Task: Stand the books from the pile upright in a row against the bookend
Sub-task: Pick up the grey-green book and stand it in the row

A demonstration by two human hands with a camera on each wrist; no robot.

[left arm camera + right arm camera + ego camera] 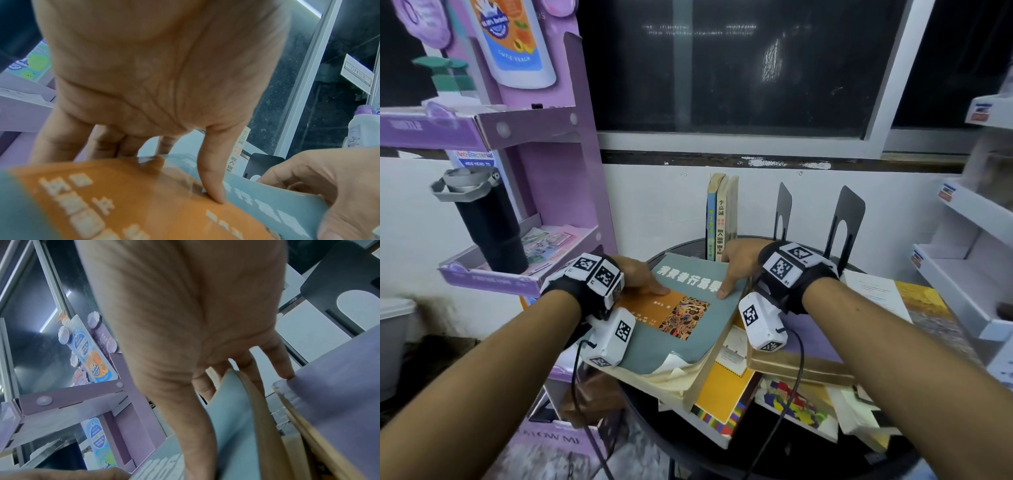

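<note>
Rack: a purple cardboard display rack [571,144] at the far left, printed panels, flat shelves.
Flask: a dark cylinder flask [489,226] with a grey lid on the rack's lower shelf.
Left hand: the left hand [637,274] grips the left edge of the grey-green book [674,329]; thumb flat on the cover, its tip at the orange panel, fingers [107,146] curled round the far left edge and under it.
Book: soft, worn paperback, matte grey-green cover with an orange block and a patterned picture, yellowed page edges, a loose torn leaf at the near corner. It lies tilted on top of the pile [763,387], between both hands.
Right hand: the right hand [739,263] holds the book's right edge; thumb pressed on the cover by the title, fingers [207,386] spread behind the edge, the little one touching a mauve book [339,386] beside it.
Standing books: two thin paperbacks [720,216] upright at the far side of the round dark counter [774,459].
Bookends: two black sheet-metal bookends [846,222], rounded tops with arched cut-outs, right of the upright books and apart from them.
</note>
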